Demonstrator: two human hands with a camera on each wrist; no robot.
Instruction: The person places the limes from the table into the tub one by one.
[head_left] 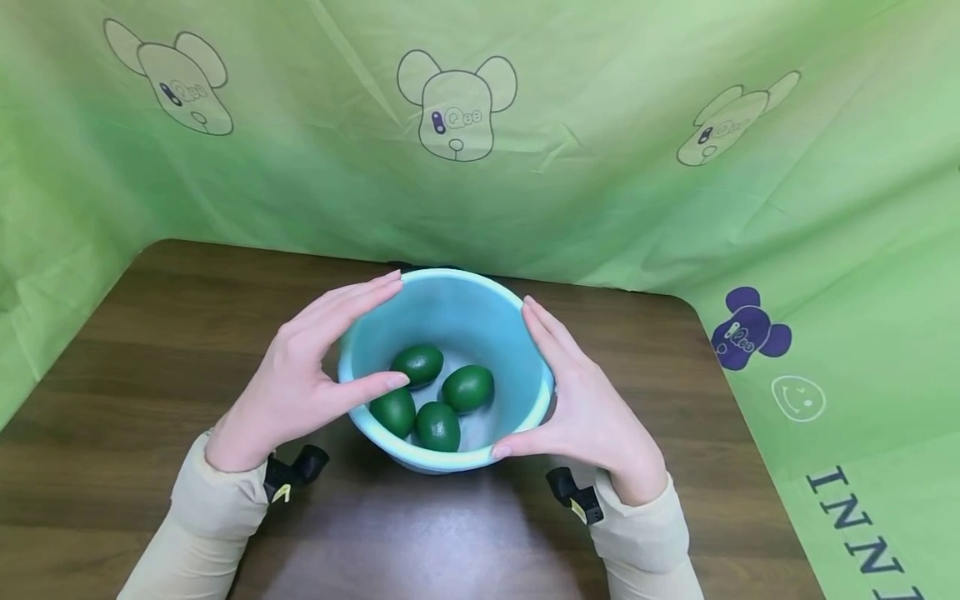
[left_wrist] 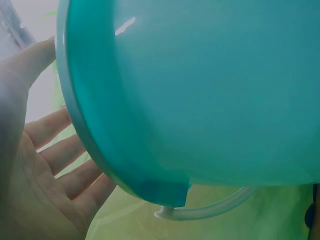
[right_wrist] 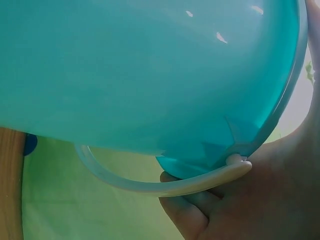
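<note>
A light-blue bucket stands mouth up between both hands, several dark green, avocado-like fruits at its bottom. My left hand is at its left side, fingers stretched to the far rim, thumb reaching over the opening. In the left wrist view the straight, spread fingers meet the rim, with a gap at the palm. My right hand holds the right side, thumb on the near rim. The right wrist view shows its bent fingers beside the pivot of the bucket's pale handle.
A brown wood-grain table lies under the bucket. Green printed cloth hangs behind it and along the sides. Something dark pokes out behind the far rim. Small black cameras are strapped to both wrists.
</note>
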